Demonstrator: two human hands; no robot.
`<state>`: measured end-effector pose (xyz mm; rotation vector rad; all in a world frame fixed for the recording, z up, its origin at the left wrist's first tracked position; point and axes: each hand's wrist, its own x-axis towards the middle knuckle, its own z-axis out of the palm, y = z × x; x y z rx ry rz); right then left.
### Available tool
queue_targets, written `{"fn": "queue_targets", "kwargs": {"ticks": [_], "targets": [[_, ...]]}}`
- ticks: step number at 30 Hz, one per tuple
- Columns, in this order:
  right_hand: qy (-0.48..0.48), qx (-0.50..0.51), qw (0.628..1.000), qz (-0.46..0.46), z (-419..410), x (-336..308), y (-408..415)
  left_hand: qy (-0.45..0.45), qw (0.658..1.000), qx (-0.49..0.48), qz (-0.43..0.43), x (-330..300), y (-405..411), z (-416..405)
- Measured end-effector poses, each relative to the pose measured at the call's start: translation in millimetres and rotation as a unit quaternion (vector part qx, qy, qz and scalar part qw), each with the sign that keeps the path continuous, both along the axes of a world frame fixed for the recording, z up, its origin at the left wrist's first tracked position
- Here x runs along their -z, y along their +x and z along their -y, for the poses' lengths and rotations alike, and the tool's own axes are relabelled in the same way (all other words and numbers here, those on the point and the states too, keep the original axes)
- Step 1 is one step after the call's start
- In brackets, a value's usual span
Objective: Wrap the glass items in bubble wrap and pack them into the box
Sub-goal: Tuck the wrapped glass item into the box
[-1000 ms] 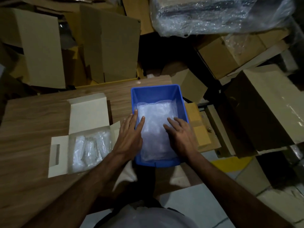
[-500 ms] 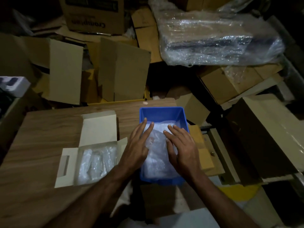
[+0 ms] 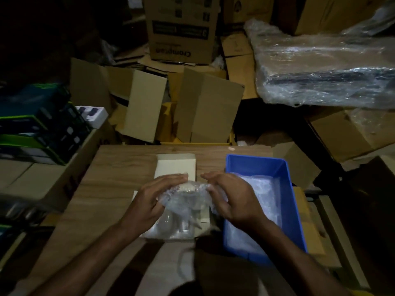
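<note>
Both hands have left the blue plastic bin (image 3: 284, 189) and now hold a crumpled clear bubble-wrap bundle (image 3: 186, 197) over the open white cardboard box (image 3: 175, 167). Left hand (image 3: 154, 197) and right hand (image 3: 230, 199) fingers curl round it. Packing next; desk (image 3: 119, 167) left side offers room, bin wall close right.

My left hand (image 3: 155, 198) and right hand (image 3: 232, 198) face each other, fingers curled, gripping a bubble-wrapped bundle (image 3: 184, 197) between them; both my bare forearms reach forward from below.
</note>
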<state>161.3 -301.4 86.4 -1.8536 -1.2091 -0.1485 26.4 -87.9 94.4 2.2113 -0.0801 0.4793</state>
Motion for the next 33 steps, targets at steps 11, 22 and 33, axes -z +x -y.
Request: {"fn": "queue_targets", "kwargs": {"ticks": [11, 22, 33], "targets": [[0.145, -0.016, 0.57, -0.808, -67.5, 2.6, -43.3, -0.454, 0.817, -0.31, -0.174, 20.3, -13.3, -36.4], [0.072, 0.119, 0.786, -0.602, -88.4, 46.6, -60.2, -0.465, 0.803, -0.307, -0.21, 50.2, -48.0, -80.1], [-0.132, 0.088, 0.912, -0.378, -78.4, 46.6, -53.3, -0.28, 0.91, -0.098, -0.289, 37.9, -75.7, -114.8]]}}
